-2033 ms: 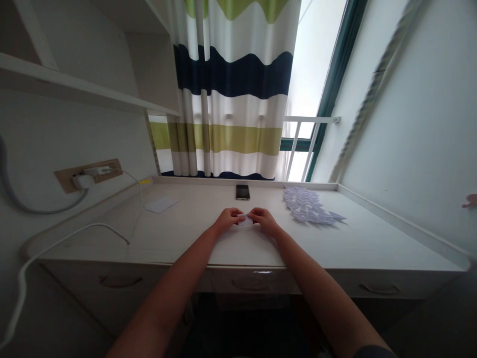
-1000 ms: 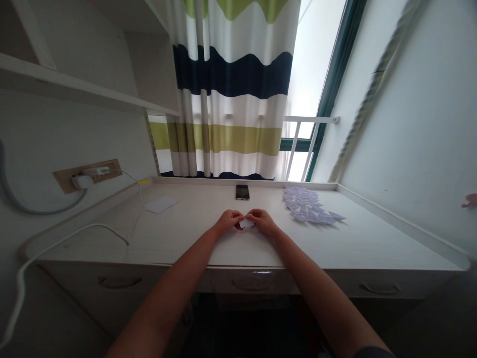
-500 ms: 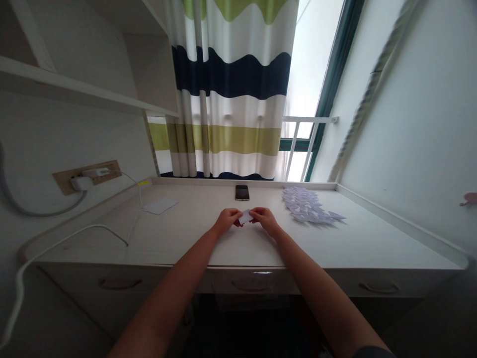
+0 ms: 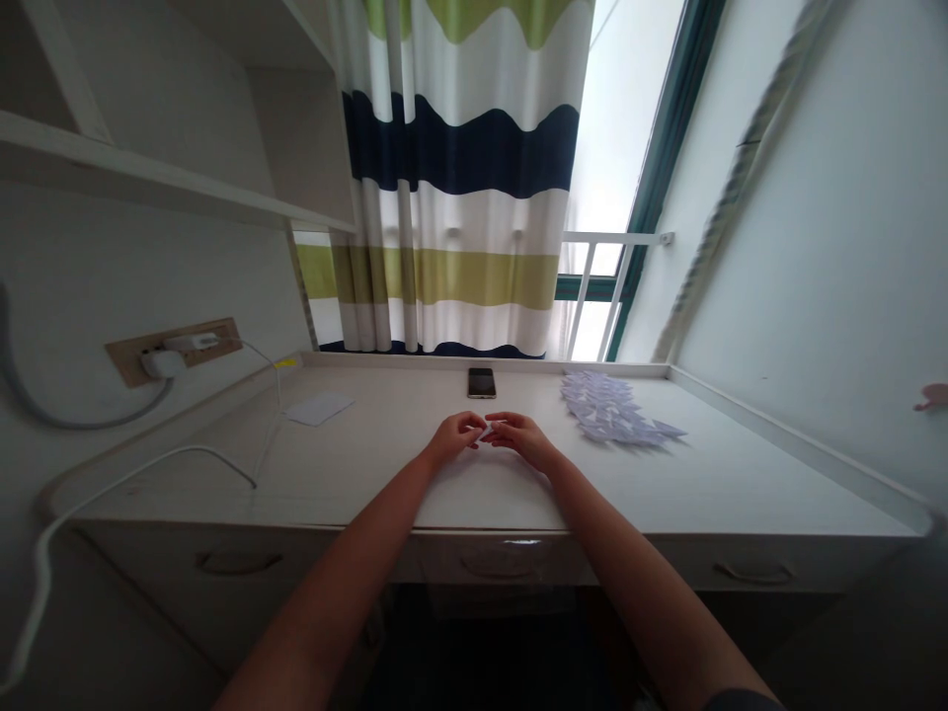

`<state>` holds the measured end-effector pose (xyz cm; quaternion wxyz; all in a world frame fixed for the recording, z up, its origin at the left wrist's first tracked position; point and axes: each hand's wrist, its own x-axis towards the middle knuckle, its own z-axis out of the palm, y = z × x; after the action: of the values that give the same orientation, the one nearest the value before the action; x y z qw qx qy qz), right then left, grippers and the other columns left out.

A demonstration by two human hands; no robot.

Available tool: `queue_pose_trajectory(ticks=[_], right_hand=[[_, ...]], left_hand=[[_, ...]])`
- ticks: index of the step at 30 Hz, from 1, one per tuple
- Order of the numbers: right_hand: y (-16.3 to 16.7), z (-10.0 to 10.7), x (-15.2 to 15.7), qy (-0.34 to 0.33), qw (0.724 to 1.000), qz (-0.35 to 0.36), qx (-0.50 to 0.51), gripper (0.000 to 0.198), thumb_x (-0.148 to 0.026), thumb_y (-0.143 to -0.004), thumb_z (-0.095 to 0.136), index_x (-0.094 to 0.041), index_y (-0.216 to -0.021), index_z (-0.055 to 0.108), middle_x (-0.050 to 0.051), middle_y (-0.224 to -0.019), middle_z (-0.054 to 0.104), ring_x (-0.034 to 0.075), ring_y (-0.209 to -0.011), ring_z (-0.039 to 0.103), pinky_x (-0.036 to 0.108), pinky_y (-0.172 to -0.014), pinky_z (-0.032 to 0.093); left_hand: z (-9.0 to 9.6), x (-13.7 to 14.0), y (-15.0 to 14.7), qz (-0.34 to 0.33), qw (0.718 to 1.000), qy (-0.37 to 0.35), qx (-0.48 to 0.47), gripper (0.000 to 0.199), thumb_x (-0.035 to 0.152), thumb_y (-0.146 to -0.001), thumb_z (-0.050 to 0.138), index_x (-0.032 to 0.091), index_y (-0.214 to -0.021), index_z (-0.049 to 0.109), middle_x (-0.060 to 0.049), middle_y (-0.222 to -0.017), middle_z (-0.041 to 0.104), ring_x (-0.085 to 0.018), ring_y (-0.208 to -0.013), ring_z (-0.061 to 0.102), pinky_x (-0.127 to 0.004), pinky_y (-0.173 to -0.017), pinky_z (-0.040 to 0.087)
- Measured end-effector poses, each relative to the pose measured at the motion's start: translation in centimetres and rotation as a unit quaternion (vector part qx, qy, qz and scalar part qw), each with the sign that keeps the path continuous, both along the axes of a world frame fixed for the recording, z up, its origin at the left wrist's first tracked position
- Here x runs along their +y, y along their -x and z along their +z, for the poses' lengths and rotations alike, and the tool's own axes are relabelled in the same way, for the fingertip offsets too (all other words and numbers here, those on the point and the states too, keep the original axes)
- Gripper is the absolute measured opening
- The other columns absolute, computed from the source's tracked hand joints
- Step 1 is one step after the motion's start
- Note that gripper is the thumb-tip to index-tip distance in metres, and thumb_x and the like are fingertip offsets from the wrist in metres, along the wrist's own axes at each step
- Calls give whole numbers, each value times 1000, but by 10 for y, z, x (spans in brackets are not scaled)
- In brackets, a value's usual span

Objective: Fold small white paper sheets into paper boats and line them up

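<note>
Desk [image 4: 741, 474], white, before window [image 4: 633, 109] and striped curtain [image 4: 459, 148]. Paper [image 4: 485, 432], small, partly hidden, between left hand [image 4: 454, 435] and right hand [image 4: 520, 437], pinched by both.

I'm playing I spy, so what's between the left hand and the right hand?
In the head view, a small white paper lies between the left hand and the right hand.

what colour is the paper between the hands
The paper is white, as the head view shows.
</note>
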<state>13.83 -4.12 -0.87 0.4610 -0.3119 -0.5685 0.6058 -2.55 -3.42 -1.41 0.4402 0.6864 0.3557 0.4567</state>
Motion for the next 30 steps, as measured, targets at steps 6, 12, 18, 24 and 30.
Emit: queue_pose_trajectory(ticks=[6, 12, 18, 24, 30], right_hand=[[0, 2, -2, -1, 1000, -3, 2, 31, -34, -60, 68, -15, -85, 62, 4, -72, 66, 13, -68, 62, 28, -68, 47], [0, 2, -3, 0, 1000, -12, 7, 31, -34, -61, 67, -15, -84, 62, 3, -70, 65, 13, -68, 62, 27, -68, 46], [1, 4, -4, -4, 1000, 0, 8, 33, -33, -60, 68, -16, -87, 62, 4, -73, 66, 14, -69, 62, 31, -72, 47], [1, 3, -2, -4, 1000, 5, 13, 33, -32, -60, 68, -16, -88, 62, 4, -73, 66, 14, -68, 61, 32, -73, 47], [0, 2, -3, 5, 1000, 9, 17, 37, -20, -53, 71, -18, -89, 59, -2, -65, 62, 11, -63, 59, 31, -71, 47]], left_hand=[[0, -1, 1, -37, 998, 46, -37, 29, 36, -64, 62, 11, -78, 57, -4, -76, 61, -14, -71, 59, -30, -63, 51], [1, -1, 1, -46, 997, 58, -38, 34, 41, -65, 60, 10, -80, 58, -5, -76, 61, -14, -72, 59, -31, -66, 51], [2, -1, 0, -40, 995, 74, -43, 35, 41, -62, 63, 11, -80, 58, -5, -77, 62, -14, -72, 59, -30, -64, 51], [1, 0, 2, -49, 995, 71, -42, 36, 43, -64, 61, 11, -82, 58, -5, -78, 61, -15, -73, 59, -30, -64, 51], [0, 0, 2, -38, 997, 65, -24, 34, 40, -63, 62, 11, -80, 56, -4, -75, 60, -14, -68, 59, -29, -60, 50]])
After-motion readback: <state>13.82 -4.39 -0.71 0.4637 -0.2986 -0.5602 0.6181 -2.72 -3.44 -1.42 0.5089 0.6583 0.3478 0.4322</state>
